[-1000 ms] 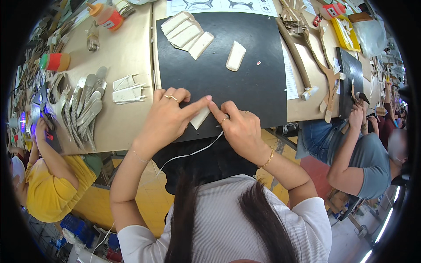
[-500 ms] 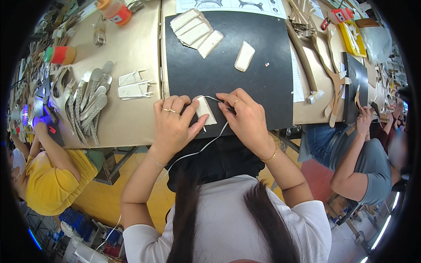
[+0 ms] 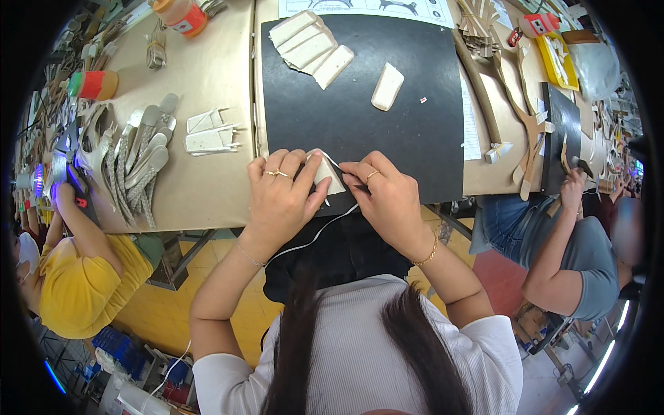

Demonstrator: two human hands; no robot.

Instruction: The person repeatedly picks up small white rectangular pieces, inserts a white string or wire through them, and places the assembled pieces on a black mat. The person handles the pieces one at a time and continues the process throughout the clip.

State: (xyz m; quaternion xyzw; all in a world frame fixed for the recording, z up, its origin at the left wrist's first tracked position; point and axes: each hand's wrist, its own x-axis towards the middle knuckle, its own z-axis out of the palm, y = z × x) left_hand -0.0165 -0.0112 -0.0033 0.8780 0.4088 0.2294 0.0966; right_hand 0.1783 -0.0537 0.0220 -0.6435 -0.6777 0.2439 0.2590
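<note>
Near the front edge of the black mat (image 3: 422, 155), a small cream-white padded block (image 3: 332, 182) lies under my left hand (image 3: 282, 194). The thumb and fingers of that hand press on the block from the left. A thin white cord (image 3: 329, 223) passes along its upper right side, and my right hand (image 3: 389, 197) pinches the cord between thumb and forefinger. From there the cord loops down over my lap toward my left wrist. Farther up the mat rest several similar blocks (image 3: 304, 43) in an overlapping row, with a single block (image 3: 388, 86) to their right.
Left on the table are a bundle of white wrapped pieces (image 3: 210, 133), braided straps (image 3: 142, 159) and a bottle with a green cap (image 3: 93, 86). At right stand wooden frame parts (image 3: 529, 124) and a yellow tray (image 3: 557, 62). Co-workers sit on both sides.
My left hand has shifted slightly right and covers more of the block, which has turned a little. My right hand stays pinched on the cord, slightly lower.
</note>
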